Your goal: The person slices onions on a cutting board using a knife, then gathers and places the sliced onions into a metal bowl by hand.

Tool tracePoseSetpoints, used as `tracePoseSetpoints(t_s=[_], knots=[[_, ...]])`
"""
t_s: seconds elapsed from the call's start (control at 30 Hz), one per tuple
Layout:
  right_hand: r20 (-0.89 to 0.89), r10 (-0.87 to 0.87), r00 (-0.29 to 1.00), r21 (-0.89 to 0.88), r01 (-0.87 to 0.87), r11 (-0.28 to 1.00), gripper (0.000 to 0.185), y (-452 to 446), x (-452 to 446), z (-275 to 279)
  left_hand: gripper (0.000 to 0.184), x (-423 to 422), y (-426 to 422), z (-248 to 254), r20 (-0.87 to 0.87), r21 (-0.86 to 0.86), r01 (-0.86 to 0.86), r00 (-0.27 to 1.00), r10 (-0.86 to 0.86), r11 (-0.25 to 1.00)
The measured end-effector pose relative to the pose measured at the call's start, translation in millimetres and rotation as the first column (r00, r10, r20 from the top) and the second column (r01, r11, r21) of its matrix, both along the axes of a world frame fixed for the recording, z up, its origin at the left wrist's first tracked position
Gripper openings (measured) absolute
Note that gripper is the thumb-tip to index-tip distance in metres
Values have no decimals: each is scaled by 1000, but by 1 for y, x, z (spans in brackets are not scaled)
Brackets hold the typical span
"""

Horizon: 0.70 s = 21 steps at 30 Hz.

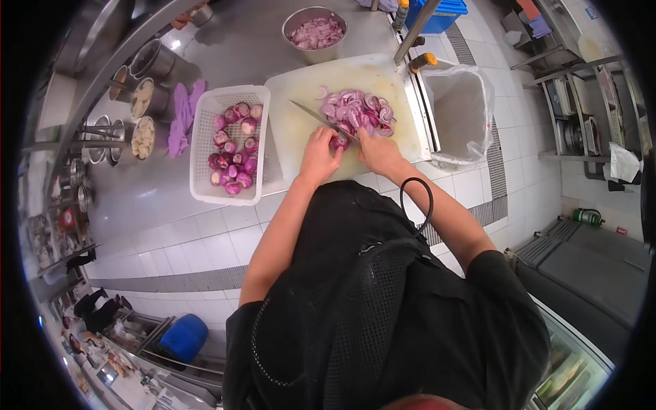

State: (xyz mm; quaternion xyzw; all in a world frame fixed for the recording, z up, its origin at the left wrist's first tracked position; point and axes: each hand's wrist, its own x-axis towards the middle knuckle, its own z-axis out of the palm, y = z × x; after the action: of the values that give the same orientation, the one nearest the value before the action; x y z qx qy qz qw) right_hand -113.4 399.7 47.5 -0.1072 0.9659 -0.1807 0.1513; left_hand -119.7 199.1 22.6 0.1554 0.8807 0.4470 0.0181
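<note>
My right hand (380,152) is wrapped round the handle of a knife (316,115), whose blade points up and left over the white cutting board (294,147). My left hand (321,154) presses a red onion (339,141) against the board, its fingers curled beside the blade. Beyond the knife lies a heap of sliced red onion (359,108). To the left, a white perforated basket (203,147) holds several whole peeled red onions (234,160). At the back, a metal bowl (316,53) contains cut onion (316,33).
A bin with a clear liner (461,113) stands right of the board, and a bottle with a yellow cap (422,63) is at the table's edge. Purple cloths (183,117) and metal containers (152,99) sit left of the basket. A metal post (418,31) rises behind the board.
</note>
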Motion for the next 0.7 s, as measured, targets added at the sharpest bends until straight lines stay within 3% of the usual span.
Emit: tracePoseSetpoints(t_s=[0.1,0.17,0.37,0.47,0.53,0.6,0.7], knots=[[-34,30,999,29,-29,999,23,-3,1,4,33,-1,2,2,-47,-47,49,998,-51,998],[-43,35,998,31,-34,999,22,-4,2,3,33,0,7,2,25,-222,140,990,-138,965],[21,37,999,77,-39,996,20,-10,22,20,33,17,7,-1,56,-131,36,998,-29,991],[-86,20,996,-12,-22,1000,20,-7,30,17,31,15,8,7,81,-127,34,996,-24,991],[86,-39,995,45,35,998,21,-14,34,1,30,19,6,-1,50,-93,17,999,-13,996],[72,-28,997,44,25,999,23,-12,22,3,29,12,6,-4,-12,-60,3,1000,-3,998],[81,-29,996,16,28,999,25,-15,26,28,29,18,5,-5,38,-59,-10,999,12,998]])
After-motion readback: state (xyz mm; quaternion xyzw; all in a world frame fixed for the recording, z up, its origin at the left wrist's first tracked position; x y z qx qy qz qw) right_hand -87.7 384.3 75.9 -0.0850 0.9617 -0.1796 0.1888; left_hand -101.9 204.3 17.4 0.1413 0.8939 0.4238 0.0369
